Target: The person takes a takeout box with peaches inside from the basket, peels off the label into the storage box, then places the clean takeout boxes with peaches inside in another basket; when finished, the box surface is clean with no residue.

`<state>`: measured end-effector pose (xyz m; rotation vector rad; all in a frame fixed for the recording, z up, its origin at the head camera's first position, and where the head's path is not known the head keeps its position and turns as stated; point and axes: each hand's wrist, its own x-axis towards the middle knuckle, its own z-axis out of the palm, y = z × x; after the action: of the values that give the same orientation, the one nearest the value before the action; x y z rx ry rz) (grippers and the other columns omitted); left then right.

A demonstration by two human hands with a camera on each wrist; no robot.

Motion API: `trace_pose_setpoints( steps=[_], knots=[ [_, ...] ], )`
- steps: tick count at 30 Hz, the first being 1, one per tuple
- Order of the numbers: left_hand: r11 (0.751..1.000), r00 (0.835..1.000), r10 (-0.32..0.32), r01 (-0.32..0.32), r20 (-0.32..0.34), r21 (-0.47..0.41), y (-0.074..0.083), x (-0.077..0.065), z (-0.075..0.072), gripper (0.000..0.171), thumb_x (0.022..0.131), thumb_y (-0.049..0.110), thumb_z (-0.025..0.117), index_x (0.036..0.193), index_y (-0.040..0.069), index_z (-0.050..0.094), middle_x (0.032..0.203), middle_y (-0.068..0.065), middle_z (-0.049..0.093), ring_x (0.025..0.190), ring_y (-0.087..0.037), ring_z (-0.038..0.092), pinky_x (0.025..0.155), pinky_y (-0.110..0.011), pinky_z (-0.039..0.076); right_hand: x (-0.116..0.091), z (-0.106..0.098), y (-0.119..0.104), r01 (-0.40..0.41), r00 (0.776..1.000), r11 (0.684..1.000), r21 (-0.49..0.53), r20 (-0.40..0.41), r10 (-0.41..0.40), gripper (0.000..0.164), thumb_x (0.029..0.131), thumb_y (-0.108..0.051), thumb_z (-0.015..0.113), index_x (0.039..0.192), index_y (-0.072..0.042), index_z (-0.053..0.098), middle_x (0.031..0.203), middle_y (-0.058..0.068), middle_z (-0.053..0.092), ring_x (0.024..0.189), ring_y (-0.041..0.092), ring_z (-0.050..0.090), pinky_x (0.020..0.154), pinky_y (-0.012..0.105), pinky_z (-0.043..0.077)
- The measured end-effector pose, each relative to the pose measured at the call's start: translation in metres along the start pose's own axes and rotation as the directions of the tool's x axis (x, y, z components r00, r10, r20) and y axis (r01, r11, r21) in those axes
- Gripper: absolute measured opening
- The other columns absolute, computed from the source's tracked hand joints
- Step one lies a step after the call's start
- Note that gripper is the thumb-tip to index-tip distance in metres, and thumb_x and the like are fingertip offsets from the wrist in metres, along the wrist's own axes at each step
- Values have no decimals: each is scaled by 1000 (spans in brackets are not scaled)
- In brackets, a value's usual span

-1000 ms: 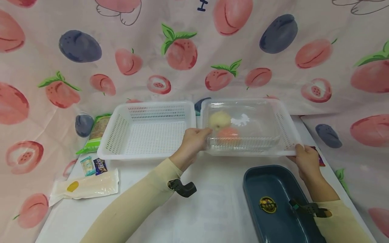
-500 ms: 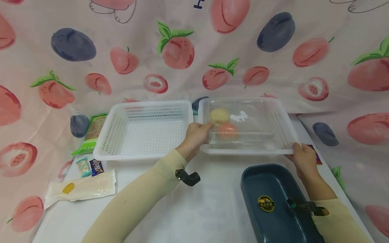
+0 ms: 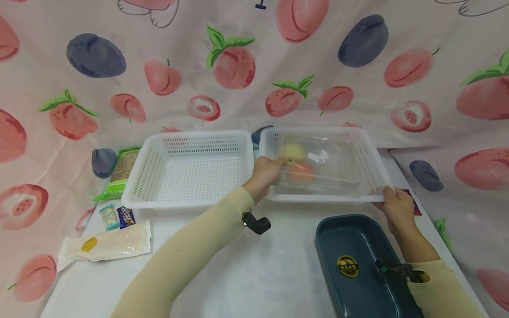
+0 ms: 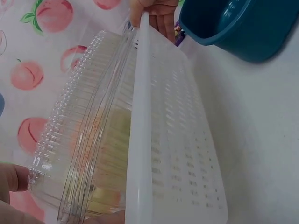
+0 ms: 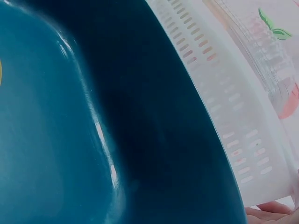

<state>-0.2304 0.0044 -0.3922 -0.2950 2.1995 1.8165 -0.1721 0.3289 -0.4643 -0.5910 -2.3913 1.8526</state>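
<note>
My left hand (image 3: 267,176) pinches the left end of a clear plastic box (image 3: 334,163), which sits tilted within the right white basket (image 3: 379,176). Through the plastic show a yellowish round fruit (image 3: 293,153) and an orange-red one (image 3: 301,171). In the left wrist view, the thumb (image 4: 17,178) presses the ridged edge of the box (image 4: 70,135), beside the basket's rim (image 4: 139,140). My right hand (image 3: 399,207) grips the front right corner of that basket; in the right wrist view only its fingers (image 5: 271,213) show, under the basket's corner.
A second white basket (image 3: 199,176) stands at left, touching or nearly touching the first. A dark blue tray (image 3: 358,243) lies at front right, under my right forearm. At left are a green bag (image 3: 121,174), two small snack packets (image 3: 126,216) and a long cream packet (image 3: 115,242).
My left hand has moved right with the clear box, which has shifted right and sunk a little lower into the basket. The right hand keeps its grip on the corner.
</note>
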Motion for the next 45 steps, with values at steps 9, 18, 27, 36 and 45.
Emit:
trace_pose_setpoints(
  steps=[9,18,27,36,45],
  knots=[
    [998,998,-55,56,-24,38,-1,10,10,26,103,30,61,103,4,61,80,-2,52,60,-15,49,85,-46,56,-3,1,-4,-2,1000,1000,18,-11,3,60,110,-22,27,152,21,31,158,38,33,141,53,40,82,16,52],
    [991,997,-78,79,-8,111,-3,17,15,47,103,31,61,135,-4,53,109,-9,55,84,-19,52,74,-33,49,-4,0,-5,7,1000,1000,23,-7,-7,60,111,-21,27,152,21,30,159,38,32,141,56,39,82,16,51],
    [967,976,-167,135,142,214,-1,29,27,40,103,13,62,137,-8,55,117,-14,56,84,-23,48,80,-38,52,-5,-2,-5,-23,999,1000,13,-32,23,60,110,-22,28,152,21,32,158,35,33,142,52,41,82,15,52],
    [957,968,-210,175,138,233,-6,29,33,20,104,17,65,114,2,57,91,-4,45,72,-20,45,65,-33,44,-7,-3,-3,-20,999,1000,14,-33,21,58,111,-22,30,152,19,33,157,33,35,142,49,43,83,16,52],
    [965,973,-196,170,120,198,-7,26,30,20,104,17,65,114,1,58,87,-3,43,67,-17,43,67,-33,45,-5,0,-3,-31,999,999,5,-20,32,59,111,-22,28,154,18,32,159,34,34,143,51,41,84,17,52]
  ],
)
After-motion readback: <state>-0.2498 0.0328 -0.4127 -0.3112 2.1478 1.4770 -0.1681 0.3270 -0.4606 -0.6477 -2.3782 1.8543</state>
